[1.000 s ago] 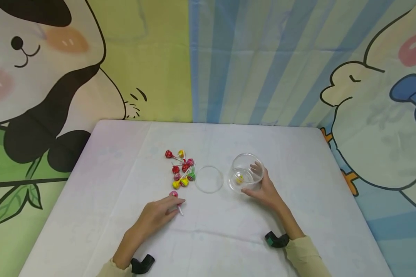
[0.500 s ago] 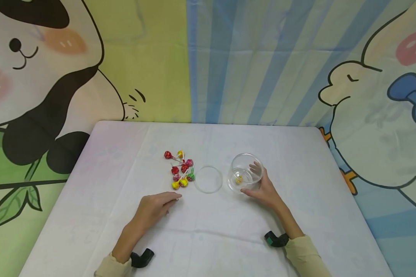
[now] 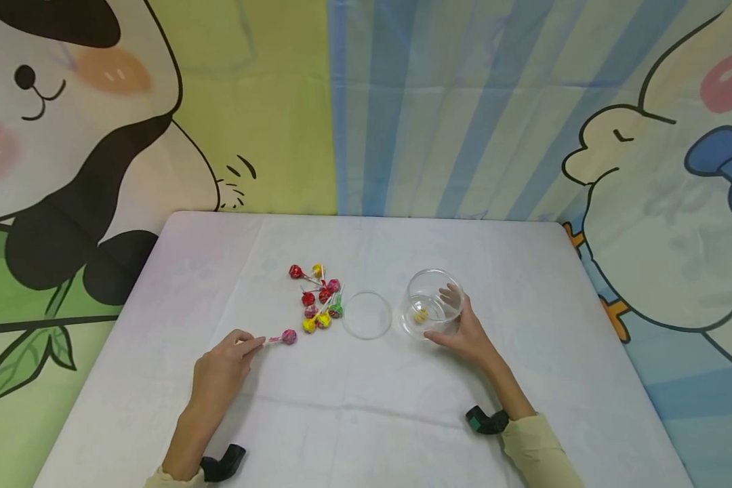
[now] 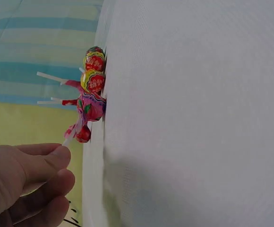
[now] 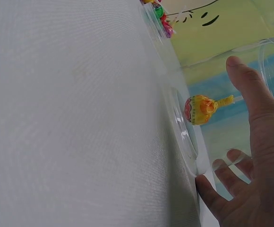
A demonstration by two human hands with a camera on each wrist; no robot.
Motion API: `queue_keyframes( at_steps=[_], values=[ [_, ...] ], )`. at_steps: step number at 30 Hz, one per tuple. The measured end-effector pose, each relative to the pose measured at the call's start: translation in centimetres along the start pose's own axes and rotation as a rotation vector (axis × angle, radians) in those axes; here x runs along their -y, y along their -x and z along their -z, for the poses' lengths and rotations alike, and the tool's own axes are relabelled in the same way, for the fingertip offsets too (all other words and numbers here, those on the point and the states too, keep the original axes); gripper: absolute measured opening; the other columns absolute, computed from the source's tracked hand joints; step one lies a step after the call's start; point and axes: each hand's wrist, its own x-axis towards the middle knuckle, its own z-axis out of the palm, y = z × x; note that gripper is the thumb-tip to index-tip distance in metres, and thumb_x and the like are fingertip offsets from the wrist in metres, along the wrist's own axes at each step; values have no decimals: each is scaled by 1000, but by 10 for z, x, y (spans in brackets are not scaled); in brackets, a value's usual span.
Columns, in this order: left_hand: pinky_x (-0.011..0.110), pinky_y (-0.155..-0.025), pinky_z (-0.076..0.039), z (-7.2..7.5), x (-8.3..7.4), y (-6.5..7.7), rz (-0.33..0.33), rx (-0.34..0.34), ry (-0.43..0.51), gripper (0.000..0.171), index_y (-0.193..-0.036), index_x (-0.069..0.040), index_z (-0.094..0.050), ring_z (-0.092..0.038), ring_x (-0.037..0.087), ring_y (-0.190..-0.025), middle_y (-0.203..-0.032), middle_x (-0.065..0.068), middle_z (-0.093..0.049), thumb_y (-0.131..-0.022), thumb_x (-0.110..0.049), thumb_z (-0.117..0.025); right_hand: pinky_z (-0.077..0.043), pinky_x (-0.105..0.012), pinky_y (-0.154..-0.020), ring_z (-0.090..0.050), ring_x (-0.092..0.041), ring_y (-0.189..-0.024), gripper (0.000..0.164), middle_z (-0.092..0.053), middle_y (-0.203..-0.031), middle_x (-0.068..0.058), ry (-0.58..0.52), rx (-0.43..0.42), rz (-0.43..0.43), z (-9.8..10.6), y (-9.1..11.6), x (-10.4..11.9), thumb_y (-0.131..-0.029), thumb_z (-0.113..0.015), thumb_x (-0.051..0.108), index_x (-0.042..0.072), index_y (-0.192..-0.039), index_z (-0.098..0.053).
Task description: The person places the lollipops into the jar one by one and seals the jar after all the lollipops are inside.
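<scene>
My left hand [image 3: 224, 369] pinches the white stick of a pink lollipop [image 3: 289, 337] between thumb and forefinger, its wrapped head pointing right toward the pile. In the left wrist view the pink lollipop [image 4: 93, 108] overlaps the others behind it. My right hand [image 3: 463, 332] grips the side of a clear plastic jar [image 3: 433, 298] standing upright on the table, thumb at the near side and fingers round the far side. One yellow lollipop [image 5: 201, 109] sits inside at the jar's bottom, stick upward.
Several red, pink, yellow and green lollipops [image 3: 323, 318] lie in a loose pile at the table's middle left. A clear round lid [image 3: 367, 339] lies flat between pile and jar. The white-covered table [image 3: 366, 420] meets a cartoon-printed backdrop [image 3: 396, 108].
My left hand has picked up the pink lollipop lying below the pile and moved left, turning the stick toward my fingers. The right hand and jar have stayed in place.
</scene>
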Motion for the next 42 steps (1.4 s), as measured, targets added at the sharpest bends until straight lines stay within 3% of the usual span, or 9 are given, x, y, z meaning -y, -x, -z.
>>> queue_keyframes(
  at_steps=[4, 11, 15, 18, 22, 27, 29, 37, 42],
  values=[
    [20, -42, -27, 0, 5, 1, 73, 34, -11, 26, -92, -11, -79, -50, 9, -51, -82, 2, -67, -68, -2, -83, -25, -59, -114, -35, -37, -141, 108, -40, -151, -14, -2, -3, -7, 0, 0, 0, -69, -88, 20, 14, -151, -19],
    [24, -46, -37, -1, 6, 0, 127, 35, 30, 18, -88, -9, -77, -67, 25, -63, -81, 6, -73, -71, -8, -83, -25, -60, -114, -36, -37, -140, 107, -41, -151, -15, -2, -6, -11, 0, 1, -2, -69, -87, 20, 12, -151, -19],
    [25, -50, -41, -3, 2, -4, 136, -18, 128, 17, -86, -10, -78, -65, 20, -63, -81, 5, -74, -71, -11, -84, -25, -60, -114, -36, -37, -141, 107, -40, -151, -15, -3, -5, -18, 0, 0, -1, -69, -87, 20, 12, -151, -18],
    [20, -53, -43, -4, -6, -12, 92, -70, 240, 16, -85, -11, -78, -62, 13, -63, -81, 3, -75, -70, -10, -85, -25, -60, -114, -36, -37, -140, 107, -41, -151, -15, 0, -10, -21, 0, 1, -1, -68, -88, 20, 13, -151, -19],
    [15, -53, -43, -3, -23, -29, 66, -51, 418, 15, -87, -13, -78, -60, 7, -60, -82, 0, -75, -73, -9, -83, -24, -60, -114, -36, -36, -140, 107, -41, -151, -14, 0, -13, -17, 0, 1, -3, -68, -88, 19, 13, -151, -19],
    [24, -43, -37, 3, -49, -51, 239, 124, 706, 13, -92, -16, -77, -50, 11, -47, -74, 2, -71, -81, -24, -78, -24, -60, -115, -36, -37, -140, 107, -41, -151, -15, -4, -11, -20, -1, 0, -2, -68, -87, 19, 12, -151, -19],
    [25, -42, -35, 5, -58, -60, 271, 151, 793, 18, -93, -15, -77, -50, 14, -47, -71, 5, -68, -82, -28, -78, -24, -60, -115, -35, -37, -141, 107, -41, -151, -15, 0, -10, -25, -1, 0, -1, -68, -88, 20, 13, -151, -19],
    [18, -48, -42, 3, -99, -99, 213, 133, 1050, 21, -94, -7, -77, -51, 9, -56, -81, 13, -71, -81, -23, -79, -24, -61, -115, -35, -36, -141, 107, -41, -151, -14, 15, -10, -28, -1, -1, 1, -69, -87, 21, 14, -151, -19],
    [19, -48, -43, -8, -124, -118, 176, 154, 1120, 21, -95, -11, -77, -56, 11, -54, -76, 7, -69, -81, -26, -79, -23, -62, -114, -35, -36, -142, 107, -41, -151, -14, 11, -8, -28, -1, -1, 1, -69, -87, 22, 14, -151, -19]
  ],
)
